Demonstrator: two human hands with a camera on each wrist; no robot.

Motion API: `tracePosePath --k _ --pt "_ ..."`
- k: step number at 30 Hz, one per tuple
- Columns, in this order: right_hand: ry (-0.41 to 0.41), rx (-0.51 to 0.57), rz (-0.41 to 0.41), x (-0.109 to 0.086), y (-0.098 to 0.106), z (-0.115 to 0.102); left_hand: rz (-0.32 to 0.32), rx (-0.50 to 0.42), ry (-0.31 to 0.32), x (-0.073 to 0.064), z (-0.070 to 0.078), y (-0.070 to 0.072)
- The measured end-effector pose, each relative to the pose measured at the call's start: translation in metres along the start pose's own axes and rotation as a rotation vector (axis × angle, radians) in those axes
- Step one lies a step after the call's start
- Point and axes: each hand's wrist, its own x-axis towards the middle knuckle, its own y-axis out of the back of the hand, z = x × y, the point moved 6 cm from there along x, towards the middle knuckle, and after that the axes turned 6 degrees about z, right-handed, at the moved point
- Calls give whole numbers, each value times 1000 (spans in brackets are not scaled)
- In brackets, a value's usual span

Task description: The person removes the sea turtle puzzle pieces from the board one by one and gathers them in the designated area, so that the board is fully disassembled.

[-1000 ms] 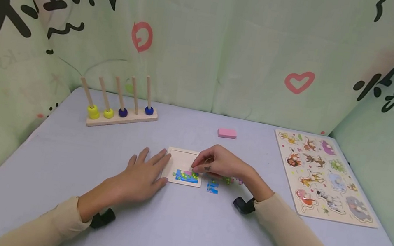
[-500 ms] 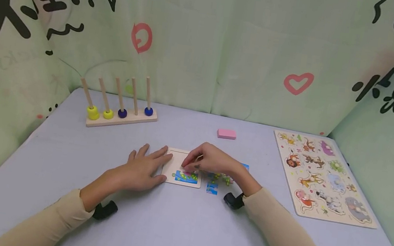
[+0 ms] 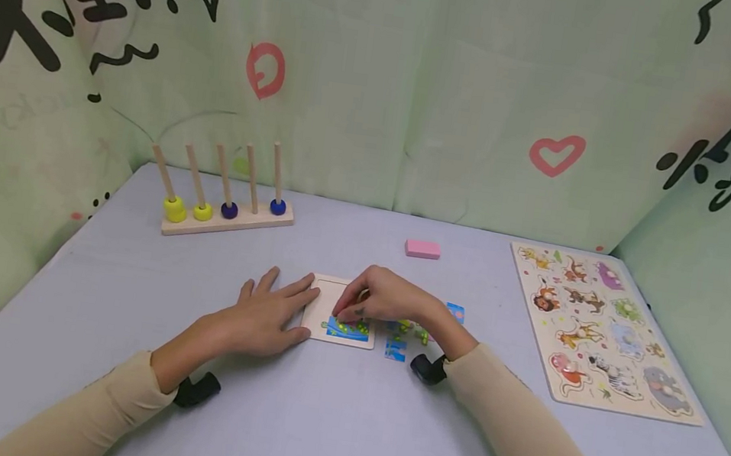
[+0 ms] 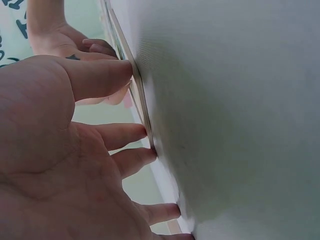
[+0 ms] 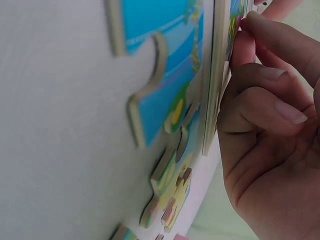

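Note:
A small wooden puzzle tray [image 3: 327, 294] lies on the table in the middle of the head view. Blue and green joined puzzle pieces [image 3: 352, 331] fill part of its near side. My left hand [image 3: 256, 318] rests with fingers spread, thumb and fingertips touching the tray's left edge. Over the tray, my right hand [image 3: 384, 296] pinches a puzzle piece between thumb and index finger at the laid pieces; the fingertips mostly hide it. Its other fingers are curled in the right wrist view. Just right of the tray lie loose puzzle pieces, among them a blue one [image 3: 395, 350].
Another loose blue piece [image 3: 455, 311] lies beyond the right wrist. A pink block [image 3: 422, 249] sits farther back. At back left stands a peg stand [image 3: 227, 222] with yellow and blue beads. An animal puzzle board [image 3: 601, 332] lies at right. Fabric walls [image 3: 412, 88] enclose the table.
My right hand has moved left across the tray, then slightly down onto the laid pieces. The far loose blue piece has come into sight. The left hand stays at the tray's edge.

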Motion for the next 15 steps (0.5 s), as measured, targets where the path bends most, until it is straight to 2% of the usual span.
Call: tracePosePath --k 15 --pt "-27 10 11 0 -2 2 5 7 -6 2 -2 -3"
